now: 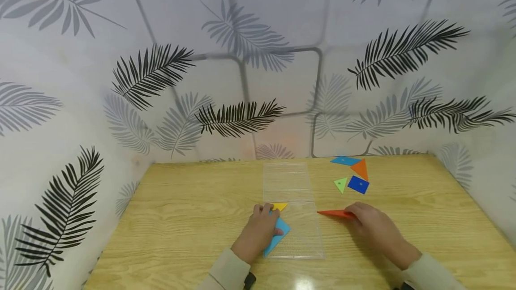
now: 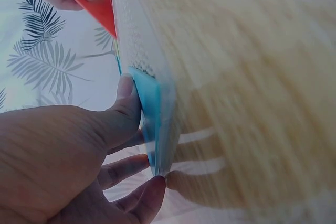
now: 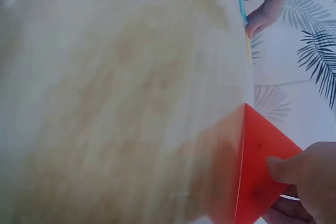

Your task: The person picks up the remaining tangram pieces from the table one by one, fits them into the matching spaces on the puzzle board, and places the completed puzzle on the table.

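Observation:
My left hand [image 1: 260, 227] is over a light blue triangular tile [image 1: 278, 236] lying on a clear plastic panel [image 1: 300, 240]. In the left wrist view, the thumb is at one edge of the blue tile [image 2: 148, 103] and fingertips hold the far edge. Beside those fingers, a yellow triangular tile [image 1: 280, 206] is partly covered by them. To the right of the panel, my right hand [image 1: 375, 227] pinches a red triangular tile [image 1: 334, 213]. The right wrist view has the red tile [image 3: 262, 166] tilted on edge, thumb on its face.
Several flat tiles lie at the back right: a blue parallelogram [image 1: 342, 160], an orange triangle [image 1: 361, 169], a light green triangle [image 1: 340, 184] and a dark blue square [image 1: 359, 185]. The wooden table [image 1: 193, 218] meets a leaf-patterned curtain [image 1: 242, 79] behind.

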A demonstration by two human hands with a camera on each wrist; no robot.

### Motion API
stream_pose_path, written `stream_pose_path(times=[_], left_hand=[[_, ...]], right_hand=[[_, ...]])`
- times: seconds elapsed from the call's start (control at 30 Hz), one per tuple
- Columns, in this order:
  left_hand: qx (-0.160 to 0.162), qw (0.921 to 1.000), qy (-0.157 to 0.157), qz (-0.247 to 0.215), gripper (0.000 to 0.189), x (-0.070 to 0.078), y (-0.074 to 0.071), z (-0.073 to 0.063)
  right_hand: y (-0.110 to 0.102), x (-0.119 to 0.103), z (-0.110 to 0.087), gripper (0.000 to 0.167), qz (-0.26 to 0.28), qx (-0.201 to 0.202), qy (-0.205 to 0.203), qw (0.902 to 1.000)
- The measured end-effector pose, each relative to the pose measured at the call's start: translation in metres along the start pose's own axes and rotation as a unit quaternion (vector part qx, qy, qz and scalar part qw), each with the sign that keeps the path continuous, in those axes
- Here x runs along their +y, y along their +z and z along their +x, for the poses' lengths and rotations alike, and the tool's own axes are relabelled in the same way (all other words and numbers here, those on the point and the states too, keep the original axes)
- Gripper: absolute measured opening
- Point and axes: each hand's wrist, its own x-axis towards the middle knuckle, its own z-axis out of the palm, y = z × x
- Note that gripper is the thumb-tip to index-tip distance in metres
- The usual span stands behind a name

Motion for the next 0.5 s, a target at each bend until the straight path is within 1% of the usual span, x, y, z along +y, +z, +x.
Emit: stream_pose_path(times=[0.1,0.2,0.3,0.37,0.5], left_hand=[[-0.002,1.0,-0.001,-0.006,0.046,0.0,-0.001,0.0],[-0.003,0.9999,-0.003,-0.013,0.046,-0.001,-0.001,0.0],[-0.004,0.9998,-0.003,-0.02,0.046,-0.001,-0.001,0.0],[-0.003,0.9997,-0.003,-0.023,0.046,-0.001,-0.001,0.0],[-0.011,0.9993,-0.005,-0.034,0.047,-0.001,0.0,0.0]], right_hand=[[-0.001,0.001,0.002,0.012,0.026,0.021,-0.004,0.9994],[-0.001,0.003,0.003,0.012,0.041,0.045,-0.012,0.9981],[-0.001,0.007,0.004,0.013,0.057,0.053,-0.013,0.9969],[0.0,0.009,0.004,0.013,0.07,0.05,-0.001,0.9963],[0.003,0.016,0.003,0.014,0.1,0.035,0.043,0.9934]])
